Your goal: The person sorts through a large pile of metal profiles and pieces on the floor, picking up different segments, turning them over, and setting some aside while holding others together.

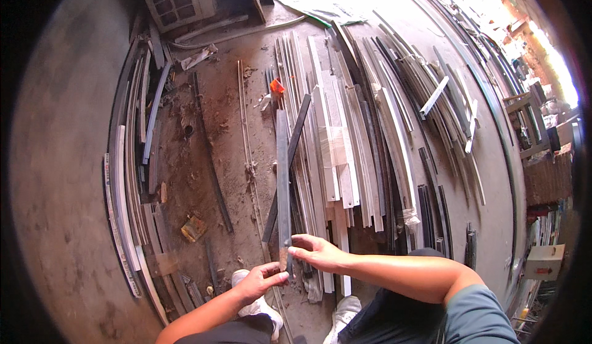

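Left hand pinches the near end of a long grey bar; right hand grips it just beyond; the bar points forward, left of a taped white bundle; a dark strip slants behind it; a crumpled yellow packet lies on the dirty floor.

A workshop or storeroom — long bars lie in rows across its dirt-strewn floor.

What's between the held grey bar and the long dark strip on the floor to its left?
Head view, outward from the grey bar: a slanted dark bar's lower end, floor debris, thin pale strips.
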Available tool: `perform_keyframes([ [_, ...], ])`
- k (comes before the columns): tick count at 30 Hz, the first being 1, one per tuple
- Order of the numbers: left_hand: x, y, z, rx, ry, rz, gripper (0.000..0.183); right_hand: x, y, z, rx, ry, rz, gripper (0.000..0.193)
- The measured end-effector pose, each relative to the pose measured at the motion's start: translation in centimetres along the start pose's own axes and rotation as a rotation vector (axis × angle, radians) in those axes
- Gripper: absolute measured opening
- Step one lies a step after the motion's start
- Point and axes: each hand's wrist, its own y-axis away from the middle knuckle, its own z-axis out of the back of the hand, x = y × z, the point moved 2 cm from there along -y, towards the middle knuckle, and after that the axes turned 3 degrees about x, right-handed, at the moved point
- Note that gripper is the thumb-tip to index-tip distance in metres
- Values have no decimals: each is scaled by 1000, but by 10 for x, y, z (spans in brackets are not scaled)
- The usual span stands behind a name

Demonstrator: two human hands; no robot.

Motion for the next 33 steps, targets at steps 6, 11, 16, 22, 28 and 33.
perform_keyframes([
  [6,6,-10,1,-11,-168,23,39,2,3,5,143,-249,-6,37],
  [11,2,-6,14,-208,-185,-101,28,-10,-3,31,-45,-274,154,37],
  [16,8,-9,26,-236,-103,-208,34,29,13,83,-344,-262,206,26],
  [22,3,-9,29,-347,-126,-146,31,65,52,188,-794,-113,278,49],
  [28,15,-23,46,-402,-84,-171,26,48,108,331,-1006,-27,133,32],
  [33,2,-18,32,-439,-49,-144,24,-1,131,364,-1304,-313,54,19],
])
